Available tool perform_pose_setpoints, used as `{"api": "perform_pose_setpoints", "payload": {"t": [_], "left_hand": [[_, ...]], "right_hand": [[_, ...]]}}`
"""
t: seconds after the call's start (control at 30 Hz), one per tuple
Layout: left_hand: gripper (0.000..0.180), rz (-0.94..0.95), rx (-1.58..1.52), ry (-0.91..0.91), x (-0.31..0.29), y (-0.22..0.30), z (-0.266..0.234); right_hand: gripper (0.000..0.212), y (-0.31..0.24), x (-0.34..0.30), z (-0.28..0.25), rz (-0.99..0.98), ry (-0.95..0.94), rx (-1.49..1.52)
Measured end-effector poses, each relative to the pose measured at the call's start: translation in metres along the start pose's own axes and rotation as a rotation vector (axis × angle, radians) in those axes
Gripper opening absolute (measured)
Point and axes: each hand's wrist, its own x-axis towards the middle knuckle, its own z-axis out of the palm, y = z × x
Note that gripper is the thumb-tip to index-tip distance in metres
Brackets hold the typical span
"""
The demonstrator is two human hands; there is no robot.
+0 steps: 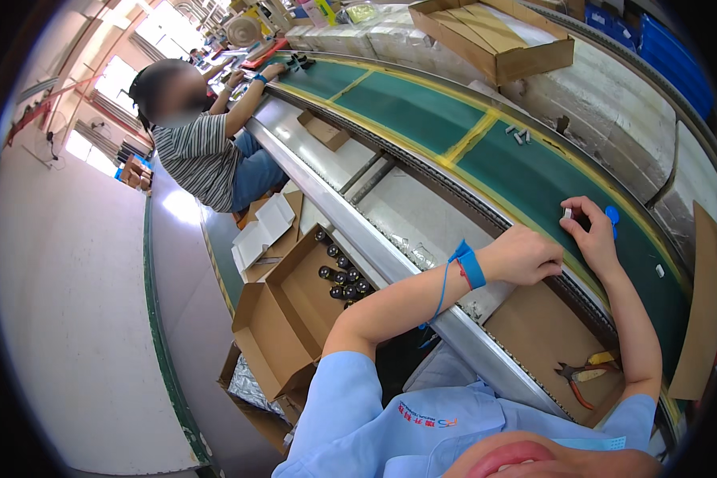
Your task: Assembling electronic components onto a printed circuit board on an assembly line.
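My right hand (pixel 593 235) is over the green conveyor belt (pixel 526 179), with thumb and forefinger pinching a small silver-white piece (pixel 566 213). Right beside its fingers is a small blue object (pixel 613 215), partly covered by the hand. My left hand (pixel 524 256), wearing a blue wrist strap (pixel 471 268), is closed above the belt's near edge. Its curled fingers hide whatever may be in them. Several small silver cylinders (pixel 519 135) lie farther up the belt, and a lone white piece (pixel 660 271) rests to the right of my right hand.
Diagonal cutters (pixel 580 384) lie in a cardboard tray (pixel 534 327) below my forearms. An open carton (pixel 295 275) at the left holds several black round-topped parts (pixel 342 279). A co-worker in a striped shirt (pixel 195 155) reaches over the belt's far end. Another carton (pixel 526 60) stands behind the belt.
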Motion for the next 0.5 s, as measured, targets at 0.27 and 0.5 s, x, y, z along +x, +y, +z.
{"api": "perform_pose_setpoints", "payload": {"t": [0.27, 0.5], "left_hand": [[0.012, 0.043, 0.017, 0.028, 0.0003, 0.0012, -0.0039], [0.012, 0.053, 0.016, 0.035, 0.0011, 0.0021, -0.0002]], "right_hand": [[0.026, 0.0044, -0.0009, 0.0019, -0.008, 0.003, -0.003], [0.024, 0.0068, -0.0044, -0.0001, 0.016, 0.010, 0.004]]}}
